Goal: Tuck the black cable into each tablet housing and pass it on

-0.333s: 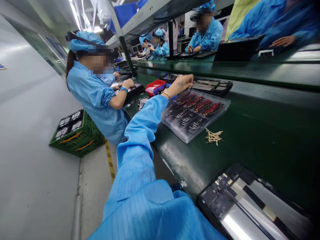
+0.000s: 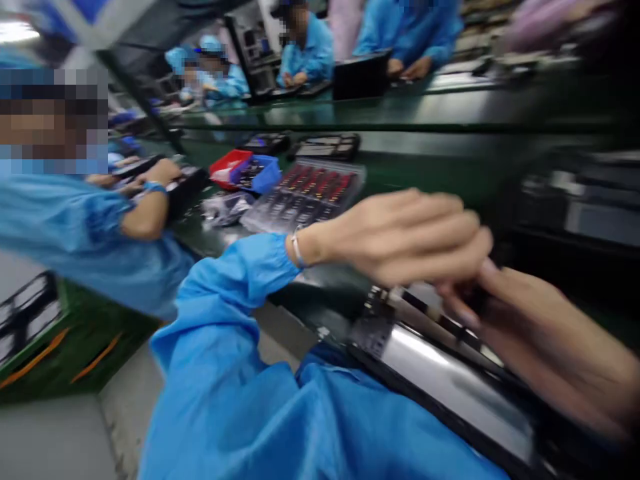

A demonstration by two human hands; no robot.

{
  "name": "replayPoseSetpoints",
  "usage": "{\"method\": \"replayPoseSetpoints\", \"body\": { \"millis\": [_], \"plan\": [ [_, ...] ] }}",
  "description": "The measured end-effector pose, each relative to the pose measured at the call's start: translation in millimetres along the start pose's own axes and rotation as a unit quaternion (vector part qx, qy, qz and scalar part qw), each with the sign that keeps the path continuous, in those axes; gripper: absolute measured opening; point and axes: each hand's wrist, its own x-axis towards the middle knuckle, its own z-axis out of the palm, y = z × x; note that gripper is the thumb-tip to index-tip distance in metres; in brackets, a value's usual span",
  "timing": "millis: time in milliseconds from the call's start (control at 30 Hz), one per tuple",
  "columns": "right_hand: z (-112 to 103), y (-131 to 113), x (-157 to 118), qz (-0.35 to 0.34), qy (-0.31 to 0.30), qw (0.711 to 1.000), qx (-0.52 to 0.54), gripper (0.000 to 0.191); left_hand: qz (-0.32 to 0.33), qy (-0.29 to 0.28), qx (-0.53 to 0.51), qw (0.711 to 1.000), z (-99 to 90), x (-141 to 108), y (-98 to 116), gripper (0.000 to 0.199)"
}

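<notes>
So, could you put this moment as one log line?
left hand, right hand: close together | grip: blurred | beneath: opened device | beyond: plastic tray

The surface [image 2: 400, 163] is dark green with a glossy finish. A dark edge line separates it from a green strip [image 2: 480, 110] along the far side. A dark post [image 2: 135, 100], slanted in view, meets a grey overhead frame [image 2: 107, 27]. A bright lamp [image 2: 17, 31] is located at upper left. At lower left, a grey wall [image 2: 50, 440] adjoins the pale floor [image 2: 135, 387].
</notes>
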Motion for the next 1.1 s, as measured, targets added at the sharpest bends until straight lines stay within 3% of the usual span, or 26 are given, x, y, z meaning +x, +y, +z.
{"method": "replayPoseSetpoints", "body": {
  "millis": [67,100,200,400,467,533,600,667,800,900,1100],
  "plan": [
    [6,-3,-2,0.018,0.013,0.997,0.079,0.044,0.143,0.085,0.048,0.985,11.6,8,24,0.023],
    [6,-4,-1,0.019,0.015,0.995,0.094,0.040,0.176,0.117,0.066,0.975,17.6,9,30,0.019],
    [1,-3,1,-0.007,0.019,0.995,0.096,0.030,0.191,0.140,0.073,0.969,30.9,15,37,0.016],
    [-10,4,4,-0.051,0.028,0.997,0.057,0.025,0.183,0.123,0.025,0.975,33.8,21,41,0.017],
    [-10,5,8,-0.083,0.041,0.995,0.024,0.023,0.148,0.140,-0.031,0.979,34.5,18,43,0.014],
    [-10,5,11,-0.129,0.063,0.989,-0.036,0.019,0.053,0.144,-0.074,0.985,34.0,15,45,0.011],
    [-11,4,12,-0.176,0.089,0.974,-0.110,0.014,-0.065,0.120,-0.073,0.988,31.9,13,46,0.010],
    [-11,3,11,-0.224,0.111,0.951,-0.184,0.010,-0.134,0.076,-0.040,0.987,29.1,11,46,0.011],
    [-10,3,7,-0.312,0.120,0.897,-0.290,0.008,-0.146,-0.002,0.009,0.989,25.3,11,48,0.013],
    [-9,4,5,-0.337,0.120,0.873,-0.332,0.009,-0.151,-0.034,0.018,0.988,23.0,13,54,0.016],
    [-10,6,5,-0.350,0.129,0.852,-0.368,0.010,-0.130,-0.016,0.072,0.989,21.5,19,60,0.019]
  ]
}}
